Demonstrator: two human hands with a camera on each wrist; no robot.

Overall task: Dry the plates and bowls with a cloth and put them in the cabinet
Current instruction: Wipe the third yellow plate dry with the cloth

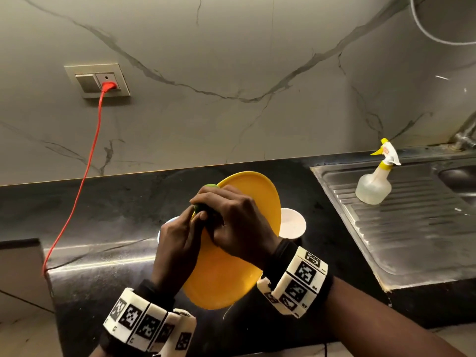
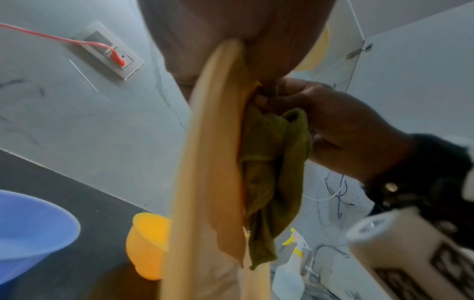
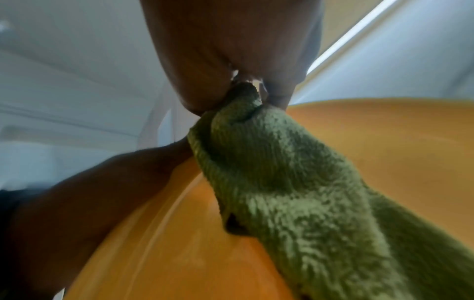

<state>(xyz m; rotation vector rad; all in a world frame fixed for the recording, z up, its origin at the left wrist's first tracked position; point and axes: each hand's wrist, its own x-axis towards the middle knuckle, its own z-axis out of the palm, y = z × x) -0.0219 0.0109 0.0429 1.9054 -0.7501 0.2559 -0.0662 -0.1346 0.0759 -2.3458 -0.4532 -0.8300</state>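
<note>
A yellow plate (image 1: 242, 248) is held tilted on edge above the black counter. My left hand (image 1: 177, 240) grips its left rim, seen edge-on in the left wrist view as the plate (image 2: 205, 162). My right hand (image 1: 231, 220) holds a bunched green cloth (image 1: 203, 208) against the plate's face. In the right wrist view the cloth (image 3: 295, 182) hangs down from my fingers over the plate (image 3: 384, 152). The cloth (image 2: 271, 162) lies against the plate's right side. A white bowl (image 1: 292, 222), a blue bowl (image 2: 28, 229) and a yellow bowl (image 2: 146, 245) stand on the counter.
The black counter (image 1: 103, 217) meets a marble wall. A steel sink drainboard (image 1: 412, 222) at right carries a spray bottle (image 1: 376, 184). A red cable (image 1: 85, 176) runs from a wall socket (image 1: 100, 82) down over the counter's left edge.
</note>
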